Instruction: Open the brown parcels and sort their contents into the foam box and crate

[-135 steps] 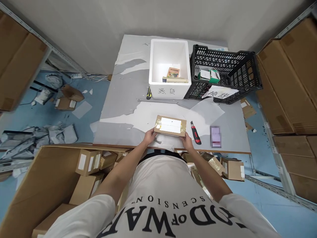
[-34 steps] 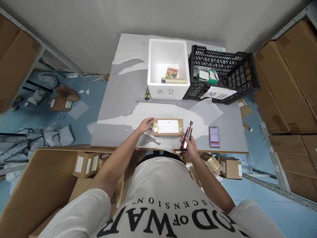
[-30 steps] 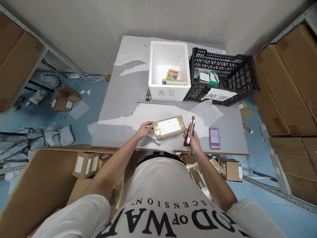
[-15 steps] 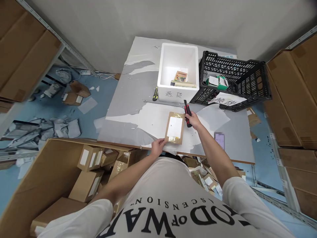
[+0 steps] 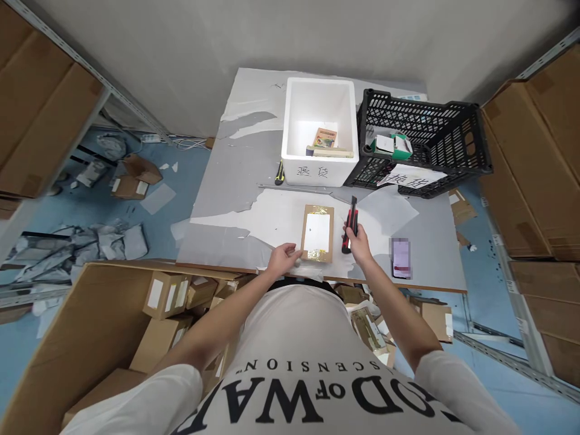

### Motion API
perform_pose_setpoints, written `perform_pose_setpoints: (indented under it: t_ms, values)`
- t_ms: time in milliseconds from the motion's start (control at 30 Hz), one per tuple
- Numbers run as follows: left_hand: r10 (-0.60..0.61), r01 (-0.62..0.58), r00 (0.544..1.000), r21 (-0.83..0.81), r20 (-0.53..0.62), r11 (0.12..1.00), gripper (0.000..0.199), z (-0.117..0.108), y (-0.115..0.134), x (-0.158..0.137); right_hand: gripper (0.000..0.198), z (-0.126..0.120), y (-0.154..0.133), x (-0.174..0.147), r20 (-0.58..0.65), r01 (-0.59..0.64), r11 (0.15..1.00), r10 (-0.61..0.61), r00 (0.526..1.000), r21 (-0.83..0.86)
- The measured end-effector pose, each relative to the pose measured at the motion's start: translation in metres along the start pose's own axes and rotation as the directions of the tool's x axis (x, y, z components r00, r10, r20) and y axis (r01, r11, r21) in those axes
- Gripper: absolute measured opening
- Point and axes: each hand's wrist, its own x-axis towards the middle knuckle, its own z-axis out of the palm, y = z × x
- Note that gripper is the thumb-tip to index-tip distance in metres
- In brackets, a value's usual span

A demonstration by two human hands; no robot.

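A small flat cardboard box (image 5: pixel 317 233) lies on the table, with a white label on top and shiny tape across both ends. At its lower left corner is my left hand (image 5: pixel 283 259), fingers loosely stretched and apart; whether the tips touch the edge I cannot tell. To the right of the box my right hand (image 5: pixel 359 243) is closed around a red and black utility knife (image 5: pixel 352 219), which points away from me. A phone (image 5: pixel 401 258) rests on the table to the right of that hand.
Farther back stand a white foam box (image 5: pixel 317 172) with small packets inside and a black plastic crate (image 5: pixel 421 151). A yellow and black cutter (image 5: pixel 280 174) lies left of the foam box. A large carton (image 5: pixel 109 302) of parcels stands at the lower left.
My right hand has drawn the utility knife slightly right and towards me, away from the box. My left hand has loosened from the box's corner and shifted a little left.
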Motion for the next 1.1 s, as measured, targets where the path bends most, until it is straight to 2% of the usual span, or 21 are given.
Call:
perform_pose_setpoints:
  t_ms: [67, 200, 300, 433, 600, 833, 1000, 1100]
  values:
    - [0.032, -0.031, 0.999, 0.077, -0.018, 0.997, 0.048, -0.01, 0.014, 0.022, 0.043, -0.003, 0.011, -0.038, -0.052, -0.066, 0.987, 0.074, 0.996, 0.15]
    - [0.141, -0.148, 0.989, 0.163, 0.054, 0.975, 0.05, -0.02, 0.055, 0.079, 0.043, 0.002, 0.026, -0.1, -0.007, -0.264, 0.898, 0.285, 0.958, 0.351]
    - [0.168, -0.202, 0.972, 0.224, 0.161, 0.953, 0.047, -0.015, 0.08, 0.116, 0.041, 0.014, 0.028, -0.121, -0.002, -0.344, 0.804, 0.394, 0.919, 0.485]
    - [0.126, -0.227, 0.955, 0.393, 0.267, 0.891, 0.046, -0.004, 0.089, 0.142, 0.041, 0.032, 0.028, -0.124, -0.001, -0.347, 0.717, 0.436, 0.9, 0.605]
    - [0.128, -0.252, 0.948, 0.437, 0.292, 0.864, 0.037, 0.001, 0.081, 0.147, 0.043, 0.044, 0.032, -0.117, -0.049, -0.288, 0.717, 0.41, 0.911, 0.634]
    - [0.172, -0.249, 0.961, 0.409, 0.215, 0.878, 0.03, 0.004, 0.08, 0.142, 0.046, 0.043, 0.034, -0.114, -0.08, -0.269, 0.792, 0.37, 0.926, 0.548]
    - [0.188, -0.22, 0.975, 0.4, 0.118, 0.89, 0.024, -0.014, 0.084, 0.127, 0.036, 0.024, 0.018, -0.1, -0.065, -0.251, 0.886, 0.298, 0.952, 0.391]
    - [0.159, -0.146, 0.987, 0.345, -0.01, 0.927, 0.022, -0.031, 0.079, 0.105, 0.031, 0.004, -0.001, -0.073, -0.052, -0.246, 0.918, 0.275, 0.96, 0.312]
